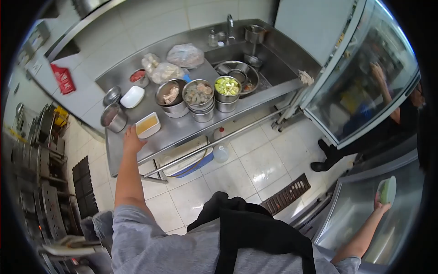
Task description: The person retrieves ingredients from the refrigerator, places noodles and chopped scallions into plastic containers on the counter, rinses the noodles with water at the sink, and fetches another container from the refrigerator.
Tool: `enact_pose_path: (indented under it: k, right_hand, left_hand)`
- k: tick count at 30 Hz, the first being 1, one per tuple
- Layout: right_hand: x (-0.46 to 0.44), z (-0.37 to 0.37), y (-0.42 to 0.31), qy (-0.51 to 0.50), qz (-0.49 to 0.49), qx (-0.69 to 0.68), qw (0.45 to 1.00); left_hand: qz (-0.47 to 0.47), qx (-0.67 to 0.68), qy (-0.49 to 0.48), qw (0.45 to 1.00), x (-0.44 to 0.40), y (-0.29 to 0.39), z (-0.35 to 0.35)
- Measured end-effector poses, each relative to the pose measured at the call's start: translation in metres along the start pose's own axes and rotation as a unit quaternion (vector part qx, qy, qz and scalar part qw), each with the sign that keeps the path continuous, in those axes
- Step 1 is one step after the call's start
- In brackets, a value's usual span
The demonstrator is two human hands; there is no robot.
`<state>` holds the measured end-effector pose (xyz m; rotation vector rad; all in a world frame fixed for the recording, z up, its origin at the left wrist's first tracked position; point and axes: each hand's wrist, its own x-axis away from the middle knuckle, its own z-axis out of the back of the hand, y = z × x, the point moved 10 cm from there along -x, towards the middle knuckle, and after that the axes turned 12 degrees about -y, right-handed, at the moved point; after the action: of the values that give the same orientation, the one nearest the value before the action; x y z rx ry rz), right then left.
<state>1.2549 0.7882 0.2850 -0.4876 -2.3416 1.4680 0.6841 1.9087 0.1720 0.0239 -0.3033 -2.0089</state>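
Note:
My left hand (133, 140) is at the near-left corner of a white plastic container (148, 125) with yellowish-brown contents, on the steel counter. Its fingers lie along the container's side and its thumb along the front, gripping the corner. Far to the right, my right hand (383, 208) holds a clear plastic tub (388, 190) with something green inside, tilted on its side, over the glass-topped fridge (351, 219). Near the left container stand a steel pot (114, 118) and an empty-looking white dish (132, 97).
Steel bowls of meat (171, 96), shrimp (198, 93) and chopped green vegetables (227, 86) line the counter (153, 148). Behind are plastic bags (185, 55) and a sink (283, 68). An open glass door (360, 77) stands right, beside another person (335, 150). A cooler (187, 157) sits below.

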Motion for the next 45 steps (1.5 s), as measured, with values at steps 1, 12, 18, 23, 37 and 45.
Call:
enact_pose_path:
  k: [1, 12, 18, 23, 37, 45]
  right_hand:
    - [0.016, 0.004, -0.003, 0.01, 0.004, 0.018, 1.0]
    - [0.324, 0.18, 0.123, 0.063, -0.163, 0.092, 0.98]
    - [0.513, 0.344, 0.116, 0.165, -0.143, 0.034, 0.975]
    - [0.681, 0.465, 0.076, 0.252, -0.049, -0.032, 0.966]
    - [1.104, 0.686, 0.053, 0.508, 0.062, -0.048, 0.858]
    - [1.154, 0.805, 0.047, 0.574, 0.158, -0.167, 0.786]
  left_hand:
    - [0.001, -0.068, -0.04, 0.997, -0.02, 0.006, -0.006]
    - [-0.217, -0.056, -0.09, 0.97, -0.084, 0.006, -0.047]
    - [-0.383, -0.114, -0.135, 0.907, 0.023, 0.085, -0.024]
    - [-0.548, -0.151, -0.206, 0.796, 0.142, 0.148, -0.064]
    - [-0.858, -0.221, -0.339, 0.315, 0.85, 0.3, -0.189]
    - [-0.903, -0.227, -0.35, 0.1, 1.223, 0.31, -0.206]
